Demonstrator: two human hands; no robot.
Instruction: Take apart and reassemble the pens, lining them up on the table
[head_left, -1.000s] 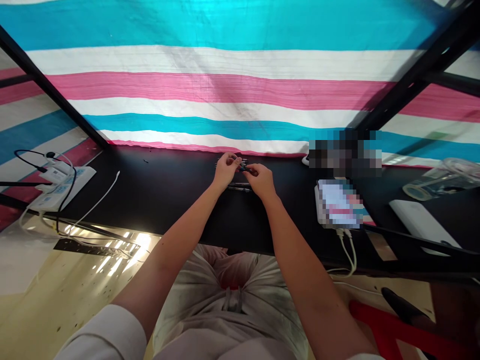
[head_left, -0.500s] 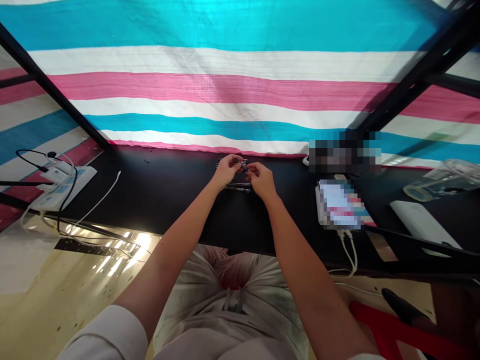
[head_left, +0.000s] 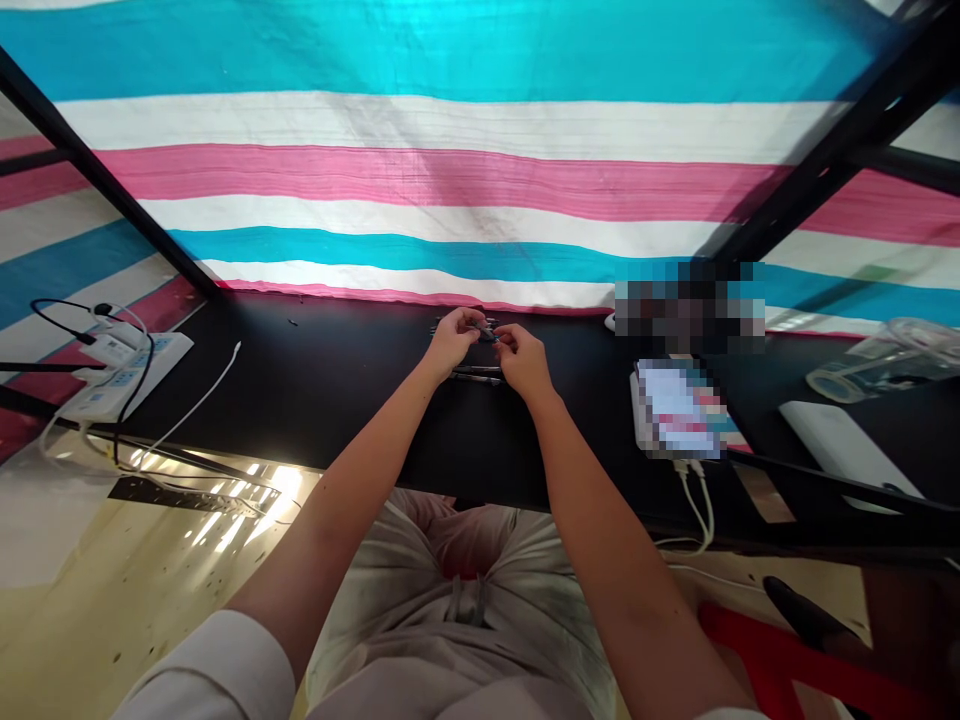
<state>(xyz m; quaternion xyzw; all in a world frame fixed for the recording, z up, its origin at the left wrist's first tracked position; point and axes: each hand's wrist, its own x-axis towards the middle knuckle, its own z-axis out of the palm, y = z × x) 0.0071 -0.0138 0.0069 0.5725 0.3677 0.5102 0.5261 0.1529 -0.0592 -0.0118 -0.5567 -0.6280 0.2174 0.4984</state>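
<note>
A striped sheet (head_left: 420,180) hangs behind the black bench (head_left: 330,385). Over the bench, the left hand (head_left: 451,342) pinches one end of a small dark piece (head_left: 487,332), and the right hand (head_left: 523,355) has its fingertips closed on the other. Slim dark rods (head_left: 478,376) lie on the bench, nearer the person. The piece sits between both hands, too small for me to identify.

No legible text, labels or numbers.
</note>
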